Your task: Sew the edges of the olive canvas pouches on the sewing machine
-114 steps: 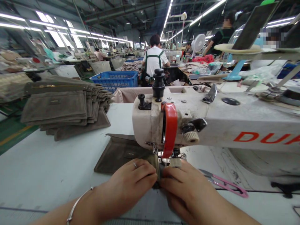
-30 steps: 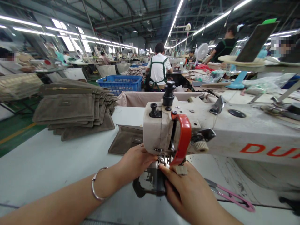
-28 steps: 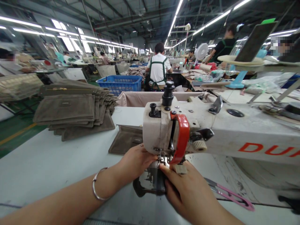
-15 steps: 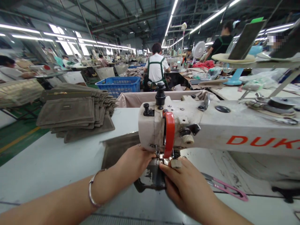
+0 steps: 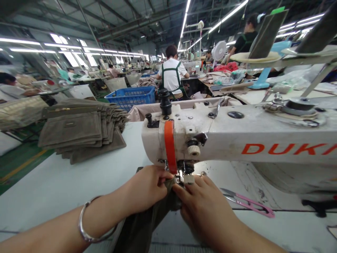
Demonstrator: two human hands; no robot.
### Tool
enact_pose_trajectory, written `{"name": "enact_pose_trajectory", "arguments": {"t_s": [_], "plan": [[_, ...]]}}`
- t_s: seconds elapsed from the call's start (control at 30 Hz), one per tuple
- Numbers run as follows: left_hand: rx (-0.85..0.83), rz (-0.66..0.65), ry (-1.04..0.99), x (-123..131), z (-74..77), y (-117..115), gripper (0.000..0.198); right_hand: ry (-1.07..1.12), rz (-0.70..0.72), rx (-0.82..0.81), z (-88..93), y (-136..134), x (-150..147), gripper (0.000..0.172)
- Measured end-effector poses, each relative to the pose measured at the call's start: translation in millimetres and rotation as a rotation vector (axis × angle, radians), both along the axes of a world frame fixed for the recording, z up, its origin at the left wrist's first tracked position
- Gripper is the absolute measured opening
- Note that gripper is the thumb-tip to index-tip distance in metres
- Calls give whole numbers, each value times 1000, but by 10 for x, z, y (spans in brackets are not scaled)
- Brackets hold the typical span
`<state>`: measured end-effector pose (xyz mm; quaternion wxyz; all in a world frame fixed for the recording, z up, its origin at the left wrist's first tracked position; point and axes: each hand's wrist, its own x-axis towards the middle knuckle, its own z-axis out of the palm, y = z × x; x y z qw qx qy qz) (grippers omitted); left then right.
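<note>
A dark olive fabric piece point(image 5: 140, 225) lies under the presser foot point(image 5: 180, 177) of a white sewing machine point(image 5: 226, 130) and hangs down toward me. My left hand point(image 5: 149, 186), with a silver bangle on its wrist, pinches the fabric just left of the foot. On the other side, my right hand point(image 5: 204, 200) has its fingers bent and its thumb against the fabric edge close to the needle area. The needle tip itself is hidden. Pink-handled thread snips point(image 5: 252, 203) lie on the table to the right of my right hand.
A stack of olive fabric pouches point(image 5: 76, 130) stands on the white table point(image 5: 28, 196) at left. Behind are a blue crate point(image 5: 131, 96) and a seated co-worker point(image 5: 171, 72). Thread cones point(image 5: 267, 35) rise at right above a bobbin winder area.
The fabric has swung from behind the machine head to the near side, toward me. My left hand has a new pinch on it, and the view has shifted slightly right.
</note>
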<state>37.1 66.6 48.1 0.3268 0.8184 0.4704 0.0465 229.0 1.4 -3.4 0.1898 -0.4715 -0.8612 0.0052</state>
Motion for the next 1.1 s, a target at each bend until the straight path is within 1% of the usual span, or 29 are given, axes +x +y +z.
{"name": "enact_pose_trajectory", "arguments": {"t_s": [0.07,0.17,0.23,0.3,0.37,0.43,0.5,0.53,0.6,0.67,0.73,0.8,0.9,1.03,1.1], "plan": [[23,-25,15,11,11,-1,13,3,-5,42,-19,5,15,35],[60,-30,46,27,5,-6,13,-7,-6,80,-41,13,31,39],[107,-59,78,39,-9,-45,15,-16,-5,94,-49,12,33,40],[199,-100,84,49,-14,-112,23,-23,34,108,-56,6,33,36],[262,-132,45,52,2,-171,36,-19,99,123,-61,1,34,30],[223,-145,-2,50,43,-191,45,-8,138,112,-62,-2,40,26],[153,-144,0,53,87,-172,45,4,127,75,-53,-2,48,24],[148,-143,18,59,102,-159,44,11,114,53,-45,-2,51,22],[203,-163,64,81,106,-150,43,25,104,16,-26,-2,52,20],[273,-193,84,104,76,-179,44,39,97,1,-13,-5,46,19],[331,-203,71,113,29,-232,42,41,88,17,-19,-10,37,22],[366,-192,55,103,-16,-283,40,33,80,48,-40,-16,32,29],[373,-182,49,82,-59,-313,39,20,83,78,-72,-21,37,40],[354,-166,37,101,-46,-291,37,24,68,110,-72,-16,48,44],[324,-161,29,80,-15,-290,30,32,63,128,-68,-13,49,45]]}}
